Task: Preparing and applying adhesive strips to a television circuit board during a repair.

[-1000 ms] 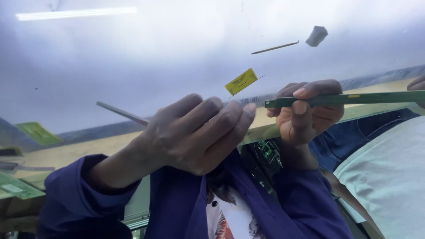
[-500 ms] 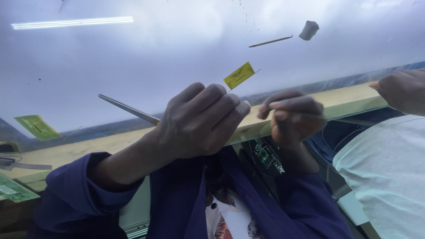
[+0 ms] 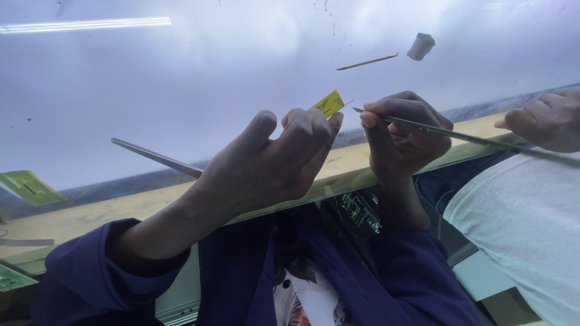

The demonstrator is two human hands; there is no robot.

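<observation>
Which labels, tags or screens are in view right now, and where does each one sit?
Small yellow rectangular tag: pinched at the left hand fingertips, centre of view.
Green-yellow rectangular label: lying flat at the far left edge.
Green rectangular label: lower left corner, partly cut off.
Large pale glossy panel: fills the upper view, maybe a screen; unlit, showing only reflections.

A tag (image 3: 329, 103) lies between left hand (image 3: 272, 160) and right hand (image 3: 402, 136).

a wide, glossy pale panel (image 3: 181, 90) fills the far scene, mirroring a long strip light (image 3: 84, 25) at far left, above a wooden bench edge (image 3: 109, 211).
</observation>
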